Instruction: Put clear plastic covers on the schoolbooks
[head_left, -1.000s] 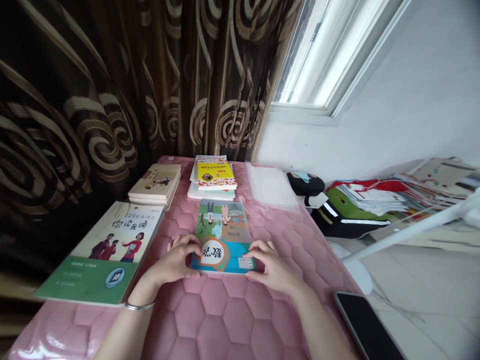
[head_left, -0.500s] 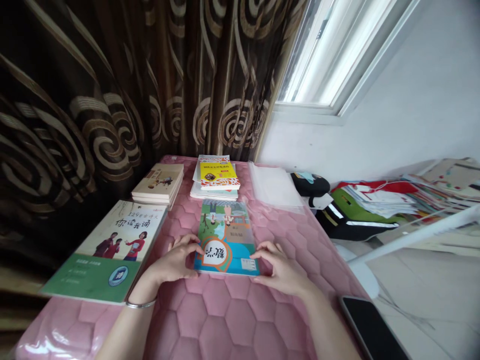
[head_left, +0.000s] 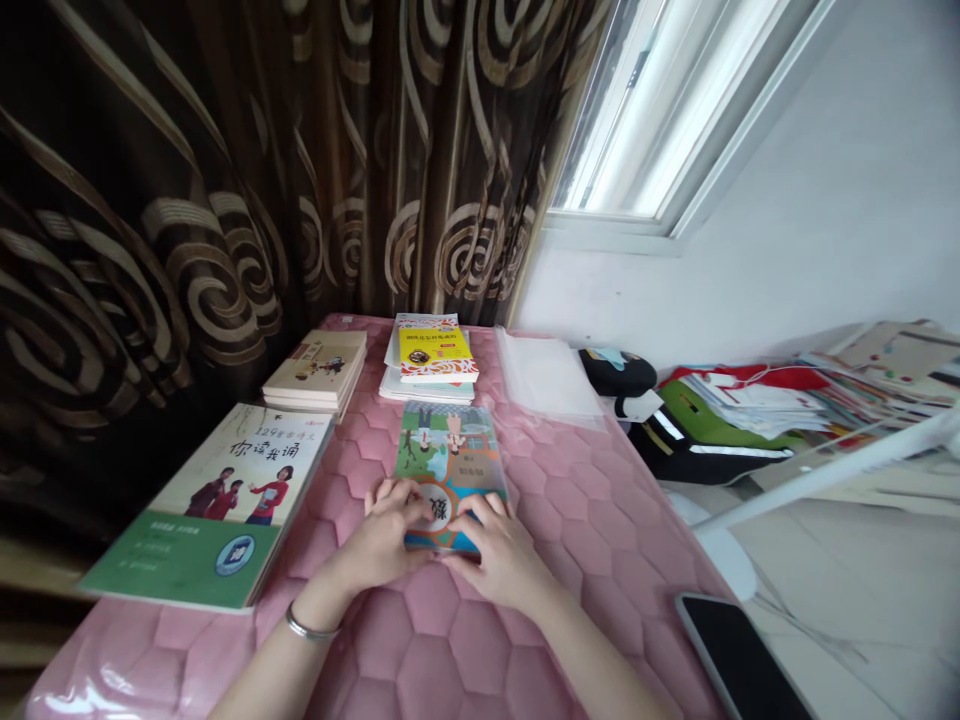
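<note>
A mathematics textbook [head_left: 450, 455] in a clear cover lies flat on the pink padded tabletop, its printing upside down to me. My left hand [head_left: 390, 530] rests over its near left part, fingers curled on the cover and thumb by the near edge. On the near right part my right hand [head_left: 499, 545] does the same, fingertips close to the left ones. Both hands grip the near edge between thumb and fingers; the undersides of the thumbs are hidden. A silver bangle [head_left: 307, 625] circles my left wrist.
At left lies a large green-and-cream book [head_left: 217, 490], with a stack of beige books [head_left: 319, 370] behind. A yellow-topped book pile [head_left: 435, 350] stands at the back beside clear plastic sleeves [head_left: 547, 370]. A phone [head_left: 739, 655] lies at the right edge, near a white lamp stand [head_left: 720, 560].
Both hands have moved inward from the textbook's sides, onto its near part, and now almost meet. The textbook has stayed nearly in place.
</note>
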